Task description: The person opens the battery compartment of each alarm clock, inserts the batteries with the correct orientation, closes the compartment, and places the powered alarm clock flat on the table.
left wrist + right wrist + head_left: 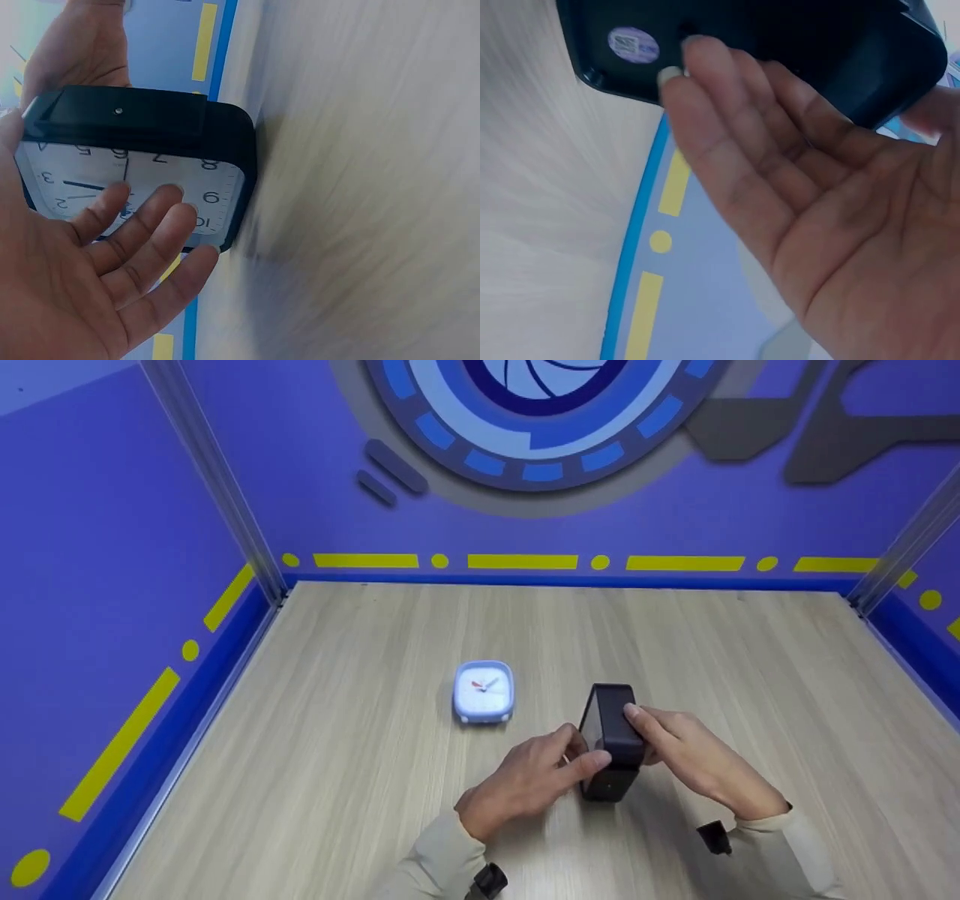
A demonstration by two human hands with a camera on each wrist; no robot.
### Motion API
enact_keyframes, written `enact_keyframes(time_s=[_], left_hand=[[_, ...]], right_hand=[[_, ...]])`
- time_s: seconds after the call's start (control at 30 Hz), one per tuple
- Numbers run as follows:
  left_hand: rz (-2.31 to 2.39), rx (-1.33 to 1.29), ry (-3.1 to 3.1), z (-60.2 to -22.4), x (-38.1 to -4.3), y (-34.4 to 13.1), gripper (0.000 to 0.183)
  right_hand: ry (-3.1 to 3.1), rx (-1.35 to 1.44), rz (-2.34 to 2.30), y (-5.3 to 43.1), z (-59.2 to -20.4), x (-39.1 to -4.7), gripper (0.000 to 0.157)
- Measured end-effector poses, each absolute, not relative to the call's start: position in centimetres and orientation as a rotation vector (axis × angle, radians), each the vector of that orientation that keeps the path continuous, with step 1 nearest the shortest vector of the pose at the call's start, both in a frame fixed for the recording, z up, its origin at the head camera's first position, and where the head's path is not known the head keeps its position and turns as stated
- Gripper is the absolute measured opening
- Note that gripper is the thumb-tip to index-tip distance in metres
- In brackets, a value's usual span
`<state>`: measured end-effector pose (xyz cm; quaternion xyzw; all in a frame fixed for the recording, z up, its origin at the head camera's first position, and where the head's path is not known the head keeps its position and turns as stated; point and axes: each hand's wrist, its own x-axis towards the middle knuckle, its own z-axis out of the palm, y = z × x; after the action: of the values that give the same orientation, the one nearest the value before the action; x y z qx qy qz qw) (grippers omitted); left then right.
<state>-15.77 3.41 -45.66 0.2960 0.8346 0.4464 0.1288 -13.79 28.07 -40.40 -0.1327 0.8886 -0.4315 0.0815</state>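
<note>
A black square clock [620,727] stands on its side on the table, its white face [142,176] turned toward my left hand. My left hand [529,776] has its thumb on the clock's upper edge and its bent fingers at the face. On the other side, my right hand [694,754] holds the clock with its thumb on the top edge and its fingers against the back. A round sticker [633,45] shows on the black back in the right wrist view, near the right fingertips. What those fingertips touch there is partly hidden.
A small light-blue alarm clock [484,691] stands left of and beyond the hands, dial up toward the head camera. The wooden table [360,660] is bounded by a purple back wall [300,510] and side panels with yellow markings.
</note>
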Motion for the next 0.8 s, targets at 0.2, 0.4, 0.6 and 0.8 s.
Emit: enact_keyframes(time_s=[0.2, 0.4, 0.6, 0.8], left_hand=[[1.257, 0.822, 2.402, -46.0, -15.8, 3.5, 0.045], [1.205, 0.783, 2.421, -46.4, -15.7, 3.7, 0.046], [1.185, 0.761, 2.446, -46.6, -15.6, 3.8, 0.047], [1.175, 0.767, 2.440, -46.5, -15.6, 3.8, 0.050]], right_hand=[[2.654, -0.434, -1.234, 29.1, -39.7, -13.6, 0.048], [2.727, -0.402, -1.200, 29.4, -39.3, -13.3, 0.036], [2.909, -0.309, -1.078, 28.9, -38.8, -12.9, 0.027], [3.026, -0.289, -0.970, 28.3, -38.2, -12.5, 0.027]])
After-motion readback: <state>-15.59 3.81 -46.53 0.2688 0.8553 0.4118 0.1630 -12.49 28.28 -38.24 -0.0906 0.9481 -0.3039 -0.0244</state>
